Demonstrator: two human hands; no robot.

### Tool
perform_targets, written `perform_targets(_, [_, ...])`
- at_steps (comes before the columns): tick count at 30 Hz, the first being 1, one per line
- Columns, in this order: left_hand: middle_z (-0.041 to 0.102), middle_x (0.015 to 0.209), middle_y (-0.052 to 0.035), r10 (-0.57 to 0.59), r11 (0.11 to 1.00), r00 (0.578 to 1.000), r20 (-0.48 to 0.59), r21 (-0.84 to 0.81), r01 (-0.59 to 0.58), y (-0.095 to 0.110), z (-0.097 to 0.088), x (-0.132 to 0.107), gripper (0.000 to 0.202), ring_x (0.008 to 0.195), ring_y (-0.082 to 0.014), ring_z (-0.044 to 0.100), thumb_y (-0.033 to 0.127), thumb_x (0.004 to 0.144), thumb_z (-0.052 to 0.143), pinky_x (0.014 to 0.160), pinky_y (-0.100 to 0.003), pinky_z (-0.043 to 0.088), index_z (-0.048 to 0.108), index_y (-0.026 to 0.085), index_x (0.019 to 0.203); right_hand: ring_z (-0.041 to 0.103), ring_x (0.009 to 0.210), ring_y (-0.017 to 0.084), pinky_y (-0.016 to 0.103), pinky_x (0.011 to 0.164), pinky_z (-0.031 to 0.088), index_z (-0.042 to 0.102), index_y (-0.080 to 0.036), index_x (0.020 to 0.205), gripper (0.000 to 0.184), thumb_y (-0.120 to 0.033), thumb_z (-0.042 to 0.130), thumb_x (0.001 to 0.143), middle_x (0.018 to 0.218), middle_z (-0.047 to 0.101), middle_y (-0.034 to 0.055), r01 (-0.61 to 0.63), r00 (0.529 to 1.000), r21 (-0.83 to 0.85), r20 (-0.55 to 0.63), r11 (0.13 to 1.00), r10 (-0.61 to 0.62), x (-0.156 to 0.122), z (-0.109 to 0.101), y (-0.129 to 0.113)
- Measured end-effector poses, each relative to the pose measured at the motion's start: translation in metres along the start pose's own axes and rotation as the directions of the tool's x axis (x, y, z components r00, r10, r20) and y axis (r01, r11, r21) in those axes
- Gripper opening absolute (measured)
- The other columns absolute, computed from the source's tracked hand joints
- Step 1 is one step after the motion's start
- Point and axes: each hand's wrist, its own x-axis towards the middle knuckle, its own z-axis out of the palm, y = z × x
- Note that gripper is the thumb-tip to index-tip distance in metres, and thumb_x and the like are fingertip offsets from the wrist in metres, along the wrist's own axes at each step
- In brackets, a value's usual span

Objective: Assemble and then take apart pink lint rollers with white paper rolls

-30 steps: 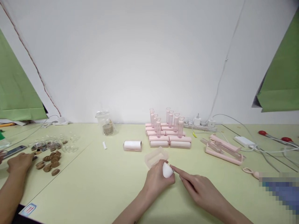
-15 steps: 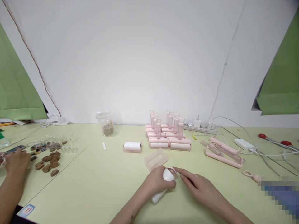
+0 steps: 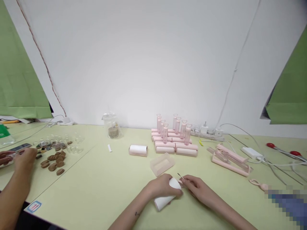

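Observation:
My left hand (image 3: 161, 187) is wrapped round a white paper roll (image 3: 166, 198) that lies tilted on the pale green table (image 3: 100, 185). My right hand (image 3: 198, 189) sits just right of the roll's upper end, fingers curled, pinching a thin dark pin-like piece (image 3: 180, 176) against that end. A translucent pink cover (image 3: 162, 164) lies just beyond both hands.
Behind are a stack of pink rollers with heart-topped handles (image 3: 174, 139), one white roll in a pink holder (image 3: 137, 150), pink frames (image 3: 230, 157), a power strip with cables (image 3: 208, 134), a glass jar (image 3: 112, 126). At left another person's hands (image 3: 21, 159) work near brown discs (image 3: 54, 161).
The roll has tipped lower under my left hand. My right hand's fingers have curled from pointing into a pinch at the roll's end. The view has shifted slightly.

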Motion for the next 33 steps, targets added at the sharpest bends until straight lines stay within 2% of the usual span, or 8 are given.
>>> perform_targets(9, [0.065, 0.076, -0.0038, 0.116, 0.993, 0.993, -0.015, -0.010, -0.116, -0.005, 0.003, 0.006, 0.037, 0.064, -0.0239, 0.061, 0.041, 0.056, 0.060, 0.045, -0.027, 0.042, 0.058, 0.020, 0.087, 0.052, 0.066, 0.017, 0.023, 0.058, 0.040, 0.057, -0.017, 0.067, 0.028, -0.037, 0.042, 0.079, 0.065, 0.057, 0.0001, 0.081, 0.996, -0.169, -0.018, 0.982, -0.086, 0.000, 0.007, -0.006])
perform_targets(11, [0.065, 0.077, -0.0047, 0.099, 0.992, 0.995, 0.005, -0.075, -0.099, -0.004, 0.003, 0.005, 0.040, 0.060, -0.0237, 0.061, 0.039, 0.056, 0.060, 0.045, -0.028, 0.042, 0.056, 0.020, 0.092, 0.050, 0.062, 0.016, 0.022, 0.055, 0.038, 0.054, -0.018, 0.063, 0.027, -0.037, 0.042, 0.077, 0.061, 0.054, -0.0008, 0.072, 0.994, -0.264, -0.066, 0.962, -0.092, 0.002, 0.003, -0.007])
perform_targets(15, [0.064, 0.081, -0.0084, -0.026, 0.977, 0.999, -0.025, -0.213, 0.020, -0.003, 0.006, 0.002, 0.072, 0.049, -0.0219, 0.059, 0.038, 0.055, 0.062, 0.044, -0.031, 0.043, 0.035, 0.017, 0.119, 0.044, 0.052, 0.013, 0.021, 0.047, 0.030, 0.043, -0.019, 0.055, 0.033, -0.042, 0.040, 0.078, 0.053, 0.047, -0.0026, 0.045, 0.983, -0.433, -0.143, 0.900, -0.119, 0.020, -0.019, -0.024])
perform_targets(18, [0.064, 0.084, -0.0102, -0.032, 0.985, 0.997, -0.072, -0.173, 0.020, -0.003, 0.007, 0.001, 0.069, 0.056, -0.0252, 0.061, 0.042, 0.051, 0.065, 0.048, -0.033, 0.044, 0.040, 0.018, 0.112, 0.043, 0.054, 0.013, 0.021, 0.048, 0.029, 0.040, -0.019, 0.056, 0.032, -0.038, 0.033, 0.080, 0.055, 0.045, -0.0020, 0.116, 0.973, -0.458, -0.126, 0.881, -0.194, 0.046, -0.031, -0.047])
perform_targets(22, [0.064, 0.086, -0.0065, 0.033, 0.994, 0.999, -0.012, -0.105, -0.035, -0.003, 0.003, -0.001, 0.060, 0.063, -0.0266, 0.061, 0.046, 0.053, 0.064, 0.051, -0.033, 0.045, 0.047, 0.024, 0.105, 0.035, 0.046, 0.009, 0.021, 0.043, 0.022, 0.038, -0.018, 0.049, 0.025, -0.029, 0.041, 0.072, 0.047, 0.036, -0.0048, 0.193, 0.979, -0.478, 0.039, 0.857, -0.199, 0.087, -0.020, -0.070])
perform_targets(25, [0.064, 0.090, -0.0046, 0.151, 0.988, 0.989, 0.002, 0.019, -0.151, -0.001, -0.001, -0.003, 0.056, 0.073, -0.0286, 0.060, 0.048, 0.051, 0.065, 0.056, -0.034, 0.045, 0.053, 0.027, 0.101, 0.030, 0.039, 0.008, 0.021, 0.041, 0.019, 0.037, -0.018, 0.039, 0.026, -0.022, 0.051, 0.061, 0.039, 0.029, -0.0065, 0.212, 0.976, -0.520, 0.153, 0.827, -0.154, 0.107, -0.003, -0.077])
perform_targets(30, [0.063, 0.092, -0.0034, 0.278, 0.955, 0.961, 0.017, 0.108, -0.278, -0.005, -0.001, -0.001, 0.059, 0.077, -0.0285, 0.060, 0.052, 0.051, 0.066, 0.057, -0.032, 0.045, 0.055, 0.028, 0.105, 0.037, 0.039, 0.010, 0.022, 0.042, 0.023, 0.040, -0.018, 0.035, 0.025, -0.015, 0.060, 0.050, 0.035, 0.030, -0.0060, 0.207, 0.978, -0.596, 0.137, 0.776, -0.155, 0.113, 0.010, -0.077])
perform_targets(33, [0.062, 0.093, -0.0018, 0.332, 0.939, 0.942, 0.053, 0.074, -0.335, -0.005, -0.003, -0.005, 0.055, 0.079, -0.0268, 0.059, 0.050, 0.052, 0.067, 0.061, -0.033, 0.046, 0.057, 0.029, 0.101, 0.041, 0.041, 0.012, 0.023, 0.044, 0.027, 0.048, -0.018, 0.040, 0.025, -0.027, 0.060, 0.060, 0.037, 0.038, -0.0041, 0.227, 0.974, -0.571, 0.128, 0.789, -0.188, 0.104, 0.003, -0.076])
